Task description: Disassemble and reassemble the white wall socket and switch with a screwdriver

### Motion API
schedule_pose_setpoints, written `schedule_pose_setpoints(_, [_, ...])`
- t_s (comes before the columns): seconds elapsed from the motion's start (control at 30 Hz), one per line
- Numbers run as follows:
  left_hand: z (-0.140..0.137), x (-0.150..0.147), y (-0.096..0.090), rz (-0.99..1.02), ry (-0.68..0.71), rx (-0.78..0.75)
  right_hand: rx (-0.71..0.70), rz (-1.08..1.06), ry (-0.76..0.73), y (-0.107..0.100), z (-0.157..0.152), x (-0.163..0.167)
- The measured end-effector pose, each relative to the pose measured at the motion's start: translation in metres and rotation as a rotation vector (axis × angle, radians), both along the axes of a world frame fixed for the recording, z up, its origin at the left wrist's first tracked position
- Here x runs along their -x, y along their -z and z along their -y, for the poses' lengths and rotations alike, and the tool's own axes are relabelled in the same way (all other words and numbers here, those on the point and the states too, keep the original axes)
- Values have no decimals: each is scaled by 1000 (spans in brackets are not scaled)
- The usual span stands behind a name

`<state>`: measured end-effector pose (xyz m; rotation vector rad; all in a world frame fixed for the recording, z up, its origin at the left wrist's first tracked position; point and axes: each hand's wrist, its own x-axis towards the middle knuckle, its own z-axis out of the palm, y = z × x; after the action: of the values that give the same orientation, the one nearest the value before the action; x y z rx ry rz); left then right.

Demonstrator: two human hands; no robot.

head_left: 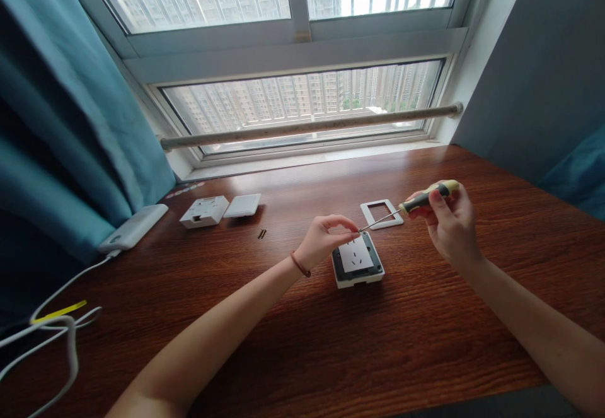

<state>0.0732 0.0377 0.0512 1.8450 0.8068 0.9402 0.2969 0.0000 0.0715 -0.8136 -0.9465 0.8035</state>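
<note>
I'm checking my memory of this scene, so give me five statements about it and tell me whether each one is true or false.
1. The right hand holds a screwdriver. True.
2. A white frame lies on the table, on the far side of the socket. True.
3. The left hand rests flat on the table. False: its fingertips are at the screwdriver's tip, at the socket's far edge.
4. Some small metal pieces lie on the table to the left of the socket. True.
5. The curtain is red. False: it is blue.
</note>
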Motion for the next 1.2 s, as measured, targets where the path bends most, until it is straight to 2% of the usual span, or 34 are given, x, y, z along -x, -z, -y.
schedule_pose_setpoints(0.17, [0,1,2,6,2,1,-10,7,-8,1,2,1])
schedule_pose_setpoints(0.27, [-1,1,2,-16,-7,-22,-54,70,-65,-6,5,0])
schedule_pose_setpoints(0.37, [-3,-1,2,-39,-27,-57,-110,191,-181,-27,3,-2])
schedule_pose_setpoints(0.47, [-6,-8,0,-14,-11,-57,-131,399,-242,-57,-2,-2])
schedule_pose_setpoints(0.53, [-8,-14,-2,17,32,-49,-155,605,-170,-74,-4,2])
schedule_pose_setpoints(0.6, [-9,-19,-2,27,77,-67,-195,805,-32,-84,-5,9])
schedule_pose_setpoints(0.7, [-11,-23,0,-93,49,-150,-246,989,176,-84,-6,22])
schedule_pose_setpoints(0.77, [-11,-22,4,-215,7,-189,-242,1045,240,-79,-6,30])
schedule_pose_setpoints(0.97, [-14,-18,11,-365,24,-188,-140,1045,170,-68,-10,32])
schedule_pose_setpoints(1.2, [-12,-17,11,-420,65,-200,-145,1088,160,-66,-11,31])
